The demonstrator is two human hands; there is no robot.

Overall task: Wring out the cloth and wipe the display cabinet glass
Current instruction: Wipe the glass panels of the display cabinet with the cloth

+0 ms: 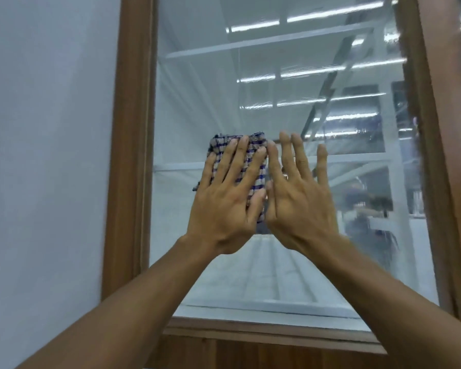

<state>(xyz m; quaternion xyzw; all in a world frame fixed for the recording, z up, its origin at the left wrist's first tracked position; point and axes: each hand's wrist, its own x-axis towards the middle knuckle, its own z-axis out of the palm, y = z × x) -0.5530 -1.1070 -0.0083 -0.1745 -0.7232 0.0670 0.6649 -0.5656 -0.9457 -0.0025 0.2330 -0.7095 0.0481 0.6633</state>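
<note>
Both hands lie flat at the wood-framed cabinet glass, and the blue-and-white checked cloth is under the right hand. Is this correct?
No. The head view shows the blue-and-white checked cloth under the left hand, not the right hand. Both hands do lie flat at the wood-framed cabinet glass.

The left hand [224,201] covers much of the checked cloth [257,139]. The wooden frame [133,155] runs off the top edge; reflections in the glass [210,89] are blurred.

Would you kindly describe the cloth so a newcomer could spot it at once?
Find the brown wooden frame around the cabinet glass. Near the pane's middle, the left hand presses a folded cloth flat. It is the only checked thing there, blue and white.
</note>
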